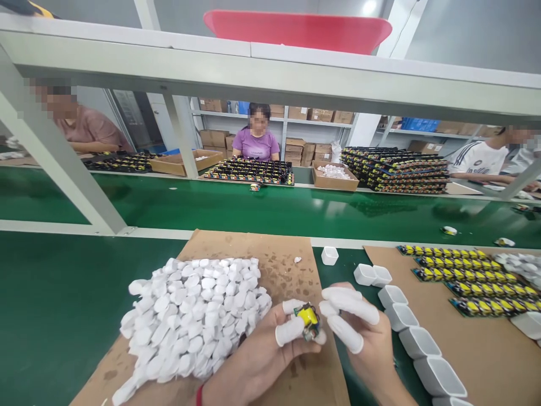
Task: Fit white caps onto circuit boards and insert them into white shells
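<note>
A small circuit board with a yellow component (308, 319) is pinched between the fingers of my left hand (274, 344), which wears white finger covers and has a red band at the wrist. Just to its right, my right hand (363, 327) also has white covers on its fingers. Those fingers are spread, and nothing shows between them. Left of my hands, a large heap of white pieces (198, 316) lies on a brown cardboard sheet (249, 245). A row of open white plastic cups (416, 341) runs along the right side of my right hand.
At the right, rows of yellow-topped boards (469, 276) lie on another cardboard sheet (486, 344). Beyond a metal frame (270, 67) runs a green conveyor belt (253, 208). Across it sit several people, one in a purple shirt (256, 145), beside stacked boards (395, 169) and open boxes (333, 179).
</note>
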Action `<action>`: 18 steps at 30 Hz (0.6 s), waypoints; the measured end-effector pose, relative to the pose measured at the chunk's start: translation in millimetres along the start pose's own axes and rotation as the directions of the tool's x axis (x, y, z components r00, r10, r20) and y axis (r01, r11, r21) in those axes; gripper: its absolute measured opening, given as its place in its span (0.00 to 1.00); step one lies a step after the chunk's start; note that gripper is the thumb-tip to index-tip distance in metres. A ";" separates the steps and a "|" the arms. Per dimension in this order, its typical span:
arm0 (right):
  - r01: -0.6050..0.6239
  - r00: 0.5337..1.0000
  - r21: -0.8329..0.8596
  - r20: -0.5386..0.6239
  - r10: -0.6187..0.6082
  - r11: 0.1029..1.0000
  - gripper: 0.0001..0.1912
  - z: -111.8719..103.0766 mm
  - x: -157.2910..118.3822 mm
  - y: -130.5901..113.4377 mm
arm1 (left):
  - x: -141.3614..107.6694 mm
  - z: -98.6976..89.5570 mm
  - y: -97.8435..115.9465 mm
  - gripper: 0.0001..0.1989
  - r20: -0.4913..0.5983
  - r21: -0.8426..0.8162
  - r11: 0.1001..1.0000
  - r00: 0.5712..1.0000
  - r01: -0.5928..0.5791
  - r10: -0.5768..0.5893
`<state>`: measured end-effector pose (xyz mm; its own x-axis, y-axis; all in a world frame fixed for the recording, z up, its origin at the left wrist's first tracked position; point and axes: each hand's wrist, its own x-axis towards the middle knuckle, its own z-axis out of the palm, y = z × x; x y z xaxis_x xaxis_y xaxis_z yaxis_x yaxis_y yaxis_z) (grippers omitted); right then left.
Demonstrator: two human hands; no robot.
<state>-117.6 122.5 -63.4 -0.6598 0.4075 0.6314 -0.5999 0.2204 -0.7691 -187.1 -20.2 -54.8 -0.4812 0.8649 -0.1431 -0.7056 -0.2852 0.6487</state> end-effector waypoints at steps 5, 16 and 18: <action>-0.027 0.998 0.031 0.053 0.025 0.999 0.11 6.0 -1.4 -3.2 | -2.0 4.7 -2.2 0.16 0.034 0.013 0.999 0.999 0.037 -0.037; 0.173 0.982 -0.109 0.090 -0.164 0.979 0.13 7.5 -11.2 -5.8 | -4.8 2.8 -6.3 0.16 0.100 0.026 0.999 0.995 0.018 -0.020; 0.164 0.984 -0.104 0.093 -0.155 0.981 0.13 8.3 -11.7 -5.5 | -5.2 2.7 -5.4 0.15 0.071 0.021 0.999 0.997 0.032 -0.033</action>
<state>-110.4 109.2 -65.7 -0.5982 0.2845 0.7492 -0.6496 0.3752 -0.6612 -179.3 -22.0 -55.5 -0.4192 0.9011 -0.1107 -0.7092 -0.2489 0.6596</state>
